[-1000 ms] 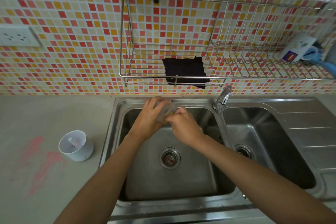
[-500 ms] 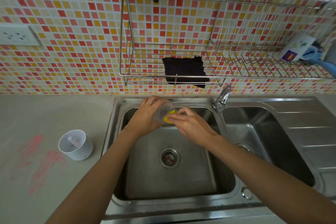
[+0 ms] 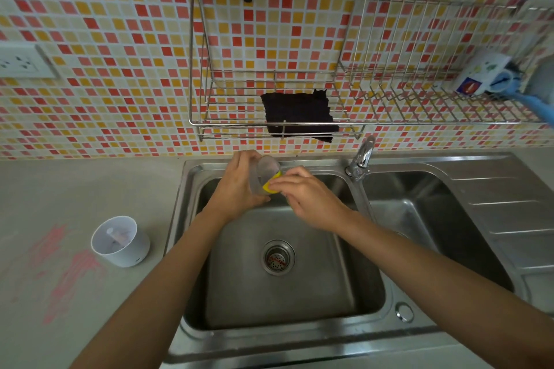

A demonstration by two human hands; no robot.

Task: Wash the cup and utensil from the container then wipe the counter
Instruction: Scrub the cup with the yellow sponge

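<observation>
Holding a small clear plastic cup (image 3: 265, 171), the left hand (image 3: 239, 189) curls its fingers round the cup's wall and keeps it tilted sideways above the rear of the left stainless-steel sink basin (image 3: 299, 293).

- Right hand (image 3: 308, 198): fingers pinch a yellow sponge (image 3: 271, 184), pressed at the cup's mouth.
- Chrome faucet (image 3: 361, 159): just right of the right hand.
- White round plastic container (image 3: 120, 241): upright on the grey tabletop (image 3: 60, 189), well left of the left hand, nearer the camera. A pale utensil (image 3: 115, 235) lies inside, kind unclear.
- Pink smears (image 3: 69, 272): on the tabletop beside the container.
- Dark cloth (image 3: 299, 117): draped over the wall-mounted wire rack (image 3: 227, 126), beyond both hands.
- White printed mug (image 3: 479, 75): far right on the rack.
</observation>
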